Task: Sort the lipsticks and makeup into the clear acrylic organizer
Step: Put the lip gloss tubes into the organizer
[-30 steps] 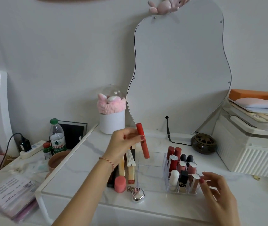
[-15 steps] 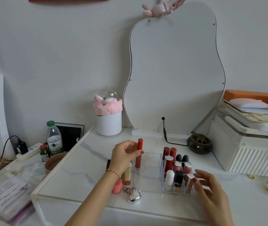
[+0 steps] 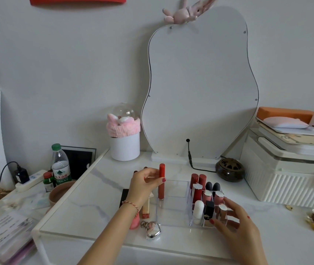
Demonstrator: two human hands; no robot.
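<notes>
The clear acrylic organizer (image 3: 173,217) sits on the white marble tabletop. Its right cells hold several upright lipsticks (image 3: 197,185). My left hand (image 3: 144,185) pinches a tall red lip gloss tube (image 3: 161,183), which stands upright in the organizer's left rear corner. My right hand (image 3: 234,221) touches the organizer's front right corner with relaxed fingers, beside a rose lipstick (image 3: 222,212). Left of the organizer lie a gold lipstick (image 3: 146,210), a black compact (image 3: 125,197), a pink item (image 3: 134,222) and a silver heart keychain (image 3: 153,231).
A wavy mirror (image 3: 200,88) leans on the wall behind. A white pot with a pink headband (image 3: 124,144) stands back left, a dark round burner (image 3: 229,169) back right. A white ribbed box (image 3: 290,178) fills the right. A water bottle (image 3: 60,165) stands on the lower left surface.
My left hand has lowered the red tube from mid-air and set it upright into the organizer's left compartment. My right hand has stayed at the organizer's front right corner.
</notes>
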